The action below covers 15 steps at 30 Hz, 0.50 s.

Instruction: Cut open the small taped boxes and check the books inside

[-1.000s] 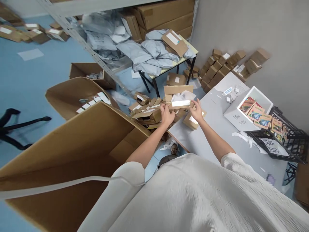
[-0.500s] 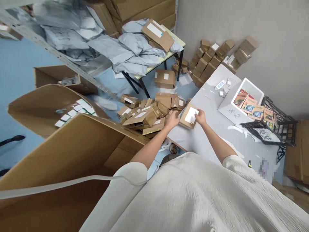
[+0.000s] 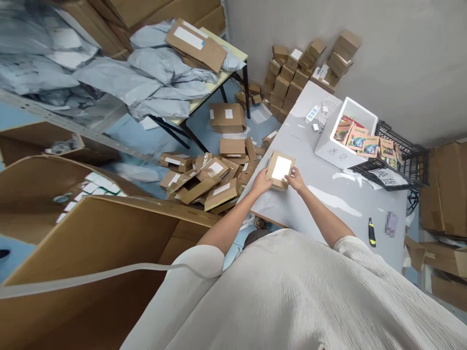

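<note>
A small brown cardboard box (image 3: 280,168) with a white label on top is between my two hands, over the near left part of the grey table. My left hand (image 3: 261,182) grips its left side near the lower corner, thumb toward the top face. My right hand (image 3: 296,180) pinches the lower right corner, fingertips beside the label's edge. The undersides of the box and most of the left fingers are hidden.
A white foam box (image 3: 328,148) and black crate (image 3: 412,182) holding colourful packets stand on the table (image 3: 310,218), with a utility knife (image 3: 371,232) nearer. Cardboard boxes (image 3: 219,189) lie heaped left of it. A large open carton (image 3: 109,243) stands at my left.
My view has swung to the right, bringing the whole utility knife into sight. My right hand has moved from the box's upper right side to its lower right corner; my left hand keeps its hold.
</note>
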Tool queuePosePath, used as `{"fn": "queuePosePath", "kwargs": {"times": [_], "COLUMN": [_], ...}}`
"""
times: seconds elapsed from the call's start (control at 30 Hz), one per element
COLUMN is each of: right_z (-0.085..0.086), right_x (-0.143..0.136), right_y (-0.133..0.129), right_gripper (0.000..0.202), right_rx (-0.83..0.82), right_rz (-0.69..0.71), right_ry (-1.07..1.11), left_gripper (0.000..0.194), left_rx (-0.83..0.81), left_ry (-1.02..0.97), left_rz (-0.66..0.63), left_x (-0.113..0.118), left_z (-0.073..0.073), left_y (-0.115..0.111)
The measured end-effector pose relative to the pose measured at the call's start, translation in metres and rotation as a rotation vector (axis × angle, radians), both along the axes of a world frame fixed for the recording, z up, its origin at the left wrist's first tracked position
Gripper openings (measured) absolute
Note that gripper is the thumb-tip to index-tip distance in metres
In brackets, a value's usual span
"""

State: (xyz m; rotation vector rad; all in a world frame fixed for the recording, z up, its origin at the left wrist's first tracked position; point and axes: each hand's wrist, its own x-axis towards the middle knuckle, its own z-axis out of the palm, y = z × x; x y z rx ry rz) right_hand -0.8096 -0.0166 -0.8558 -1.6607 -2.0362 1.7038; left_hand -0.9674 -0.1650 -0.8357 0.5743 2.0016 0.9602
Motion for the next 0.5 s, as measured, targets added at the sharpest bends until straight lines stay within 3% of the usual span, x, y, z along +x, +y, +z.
{"fn": "queuePosePath", "kwargs": {"times": [0.23, 0.5], "right_z": [0.015, 0.034], "right_x": [0.072, 0.216], "right_y": [0.013, 0.040], "right_gripper": [0.088, 0.086], "right_rx": [0.045, 0.109], "right_rz": [-0.194, -0.295], "right_ry": [-0.009, -0.037], "left_gripper": [0.067, 0.055], "left_rx": [-0.003, -0.031], "left_ry": [0.007, -0.005], "left_rz": [-0.204, -0.395], "left_x": [0.052, 0.183], "left_z": [0.009, 0.014], "left_y": [0.040, 0.092]}}
